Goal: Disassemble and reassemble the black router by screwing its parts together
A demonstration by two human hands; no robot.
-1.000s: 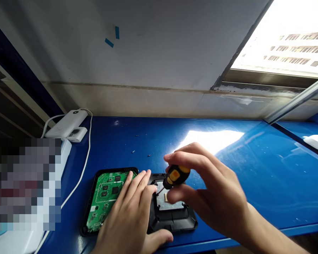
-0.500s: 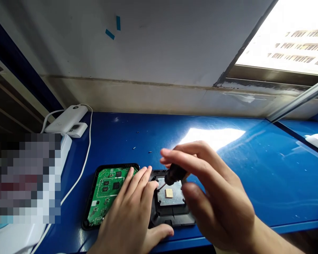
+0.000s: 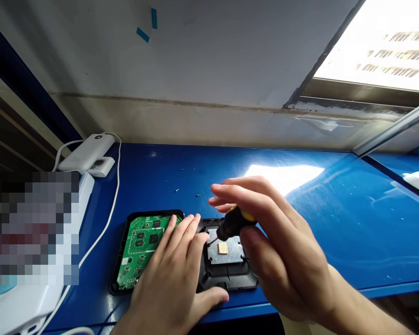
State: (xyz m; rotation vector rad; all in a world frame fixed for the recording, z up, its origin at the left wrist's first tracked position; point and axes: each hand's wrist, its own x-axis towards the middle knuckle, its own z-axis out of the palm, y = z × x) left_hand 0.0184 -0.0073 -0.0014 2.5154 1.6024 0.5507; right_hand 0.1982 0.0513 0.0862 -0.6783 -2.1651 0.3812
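Observation:
A black and yellow screwdriver point(image 3: 232, 224) is gripped in my right hand point(image 3: 282, 242). Its tip rests at the left edge of a silver metal plate point(image 3: 230, 257), which carries a small beige pad point(image 3: 222, 248). That plate sits inside a black plastic cover point(image 3: 226, 281). My left hand point(image 3: 174, 260) lies flat with fingers stretched across the gap between the cover and a green circuit board point(image 3: 146, 235). The board lies in a black casing point(image 3: 118, 274). My left palm hides part of both pieces.
Several tiny screws point(image 3: 198, 195) lie on the blue table point(image 3: 150, 172) beyond the casing. A white cable point(image 3: 116, 195) runs down the left side from a white power bank-like box point(image 3: 87, 151). A pale wall point(image 3: 202, 60) stands behind.
My right fingers have shifted round the screwdriver handle, and more of it shows, including yellow. My left hand stays in place. The whole view has tilted slightly.

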